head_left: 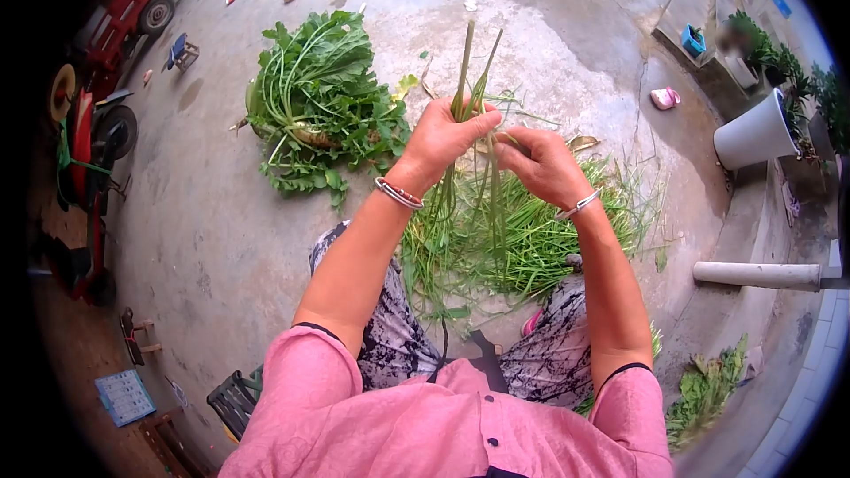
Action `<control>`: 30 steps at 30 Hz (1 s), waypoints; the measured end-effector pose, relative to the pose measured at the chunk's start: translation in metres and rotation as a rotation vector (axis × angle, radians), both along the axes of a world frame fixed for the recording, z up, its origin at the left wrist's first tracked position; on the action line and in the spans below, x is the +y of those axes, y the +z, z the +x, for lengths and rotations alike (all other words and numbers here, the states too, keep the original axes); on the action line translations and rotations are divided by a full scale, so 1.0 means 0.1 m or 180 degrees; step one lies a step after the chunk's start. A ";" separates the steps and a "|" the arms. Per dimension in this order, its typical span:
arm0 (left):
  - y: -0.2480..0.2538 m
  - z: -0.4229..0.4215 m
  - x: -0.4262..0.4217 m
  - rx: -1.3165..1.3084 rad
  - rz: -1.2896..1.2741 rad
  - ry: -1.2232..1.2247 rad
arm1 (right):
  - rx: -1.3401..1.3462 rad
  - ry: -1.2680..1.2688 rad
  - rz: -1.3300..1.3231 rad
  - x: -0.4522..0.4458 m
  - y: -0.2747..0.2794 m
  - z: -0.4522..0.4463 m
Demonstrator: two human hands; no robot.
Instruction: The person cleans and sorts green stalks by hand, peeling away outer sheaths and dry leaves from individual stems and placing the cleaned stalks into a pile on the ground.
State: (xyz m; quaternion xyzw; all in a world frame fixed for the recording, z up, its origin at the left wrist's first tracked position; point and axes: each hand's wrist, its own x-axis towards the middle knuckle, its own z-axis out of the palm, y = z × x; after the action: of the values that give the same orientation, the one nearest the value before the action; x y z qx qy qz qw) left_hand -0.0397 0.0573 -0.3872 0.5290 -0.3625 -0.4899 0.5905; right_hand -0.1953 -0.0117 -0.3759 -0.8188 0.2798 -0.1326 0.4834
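My left hand [449, 134] is closed around a few long green stalks [465, 57], whose ends stick up above the fist and whose leaves hang below it. Close beside it, my right hand [538, 162] has its thumb and fingers pinched on a thin strand of the same greens. Both hands are raised over a loose heap of thin green stalks [540, 252] on the ground between my knees. A big pile of leafy greens with pale roots [314, 106] lies on the concrete to the left of the hands.
A white bucket [753, 137] and a white pipe [757, 274] are at the right. More leafy greens [708, 394] lie at the lower right. A red vehicle [133, 13] stands at the upper left, and a small blue stool [182, 52] is near it.
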 end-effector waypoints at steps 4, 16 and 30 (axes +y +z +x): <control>-0.09 -0.01 -0.03 -0.0117 -0.0314 0.0108 | -0.0099 -0.0031 -0.0080 -0.01 -0.01 0.01; 0.01 -0.16 0.02 -0.1426 -0.0618 0.0625 | -0.0160 -0.0658 -0.0988 0.07 -0.17 0.12; 0.04 -0.09 0.09 -0.0511 -0.0378 0.0742 | -0.0892 -0.1617 0.1065 -0.51 -0.27 -0.24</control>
State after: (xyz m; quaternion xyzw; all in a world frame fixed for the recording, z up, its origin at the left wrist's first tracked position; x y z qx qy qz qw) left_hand -0.0491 0.0660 -0.3828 0.5692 -0.3730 -0.3519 0.6427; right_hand -0.2188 -0.0632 -0.4033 -0.6060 0.4236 -0.3124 0.5965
